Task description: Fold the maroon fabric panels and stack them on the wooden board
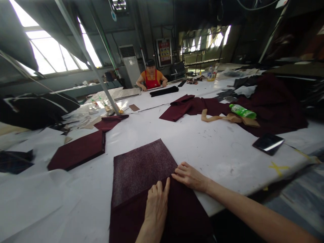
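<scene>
A maroon fabric piece (187, 212) lies in front of me on the white table, its upper part folded to show a paler, speckled patch (141, 165). My left hand (157, 199) rests on the cloth just below the fold line, index finger stretched forward and the other fingers slightly bent. At the right edge of the cloth, my right hand (189, 176) has its thumb and fingers closed on the fabric's edge. The two hands' fingertips are close together but apart.
Left of me lies a stack of maroon panels (78, 150). More maroon cloth (275, 104) is heaped at the right, with a green bottle (243, 111) and tan strip (215, 117). A phone (268, 144) lies near the right edge. Across the table sits a person (153, 79); a metal pole (88, 57) rises at left.
</scene>
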Tool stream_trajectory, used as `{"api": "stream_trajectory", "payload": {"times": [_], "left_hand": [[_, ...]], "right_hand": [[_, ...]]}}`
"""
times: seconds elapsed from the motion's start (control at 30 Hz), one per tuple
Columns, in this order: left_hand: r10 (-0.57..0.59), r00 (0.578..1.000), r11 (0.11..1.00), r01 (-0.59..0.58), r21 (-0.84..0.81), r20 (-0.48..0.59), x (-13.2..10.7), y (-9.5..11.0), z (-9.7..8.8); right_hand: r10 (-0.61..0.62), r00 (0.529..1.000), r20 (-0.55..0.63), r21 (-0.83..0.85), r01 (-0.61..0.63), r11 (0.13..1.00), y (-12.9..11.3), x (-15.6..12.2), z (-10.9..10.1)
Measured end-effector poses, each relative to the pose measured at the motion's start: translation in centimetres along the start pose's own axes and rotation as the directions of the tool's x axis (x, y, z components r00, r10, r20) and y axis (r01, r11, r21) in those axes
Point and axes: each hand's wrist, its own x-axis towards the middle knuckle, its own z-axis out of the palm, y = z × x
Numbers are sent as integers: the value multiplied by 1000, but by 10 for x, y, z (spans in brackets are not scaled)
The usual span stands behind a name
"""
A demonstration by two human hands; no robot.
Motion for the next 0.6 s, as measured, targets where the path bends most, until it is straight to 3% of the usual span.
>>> {"api": "stream_trajectory", "payload": {"times": [0.2, 0.33, 0.47, 0.6], "left_hand": [[-15, 1000, 1000, 15, -15, -7, 0, 0, -1], [-36, 999, 999, 35, -27, -34, 0, 1, 4], [-47, 997, 998, 44, -50, -61, 1, 3, 6], [-35, 998, 994, 28, -109, -59, -7, -5, 1]], "right_hand": [[29, 999, 36, -99, -26, 995, 6, -18, -4], [202, 979, 5, -104, -200, 974, 4, -22, -13], [306, 951, -46, 26, -305, 952, -22, -2, -17], [312, 950, 25, 144, -313, 939, -53, 16, -6]]}}
